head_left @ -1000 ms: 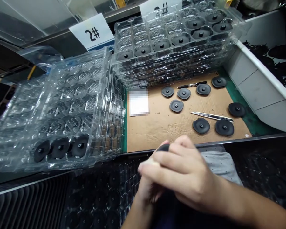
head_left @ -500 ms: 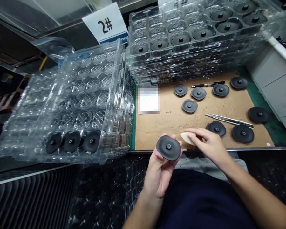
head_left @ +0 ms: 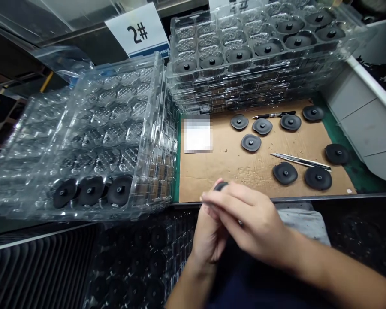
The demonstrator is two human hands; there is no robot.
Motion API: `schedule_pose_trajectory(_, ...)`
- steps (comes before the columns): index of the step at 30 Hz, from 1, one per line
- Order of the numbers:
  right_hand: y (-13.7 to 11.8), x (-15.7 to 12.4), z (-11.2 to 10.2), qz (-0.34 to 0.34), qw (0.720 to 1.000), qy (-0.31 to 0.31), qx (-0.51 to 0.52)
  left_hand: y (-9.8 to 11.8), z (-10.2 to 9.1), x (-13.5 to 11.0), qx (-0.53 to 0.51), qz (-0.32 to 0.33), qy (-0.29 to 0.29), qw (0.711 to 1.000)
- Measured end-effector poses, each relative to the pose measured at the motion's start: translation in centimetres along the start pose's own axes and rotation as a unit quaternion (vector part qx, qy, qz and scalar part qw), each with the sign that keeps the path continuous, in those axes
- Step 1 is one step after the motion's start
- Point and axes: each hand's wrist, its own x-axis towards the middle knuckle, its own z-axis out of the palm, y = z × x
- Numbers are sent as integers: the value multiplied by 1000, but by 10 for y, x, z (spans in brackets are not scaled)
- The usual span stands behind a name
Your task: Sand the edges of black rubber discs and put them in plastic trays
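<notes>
My left hand (head_left: 209,240) is low at the centre, holding a black rubber disc (head_left: 221,186) with only its upper edge showing. My right hand (head_left: 247,219) lies across it, its fingers covering most of the disc. The pale oval pad held in my right hand earlier is hidden now. Several similar black discs, one marked here (head_left: 285,173), lie on a cardboard sheet (head_left: 225,169) just beyond my fingers. None touch my hands.
Stacked clear plastic trays (head_left: 244,77) fill the back, and a tilted stack (head_left: 93,141) holds three black discs (head_left: 90,190) at left. A utility knife (head_left: 300,161), a pen (head_left: 273,115) and a blurred white patch (head_left: 197,135) are on the cardboard. A "2#" sign (head_left: 137,32) stands behind.
My hands were apart, with the disc face-up on my left hand and the pad pinched in my right. Now my right hand has closed over the disc, hiding the pad.
</notes>
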Motion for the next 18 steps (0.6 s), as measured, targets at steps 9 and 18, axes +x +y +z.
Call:
schedule_pose_trajectory(9,-2,-22,-32,67,993,-88,-34,-1,2,1,-37,13,-84,996)
schedule_pose_trajectory(18,38,-14,-20,55,991,88,-85,3,1,-8,-96,5,-79,992)
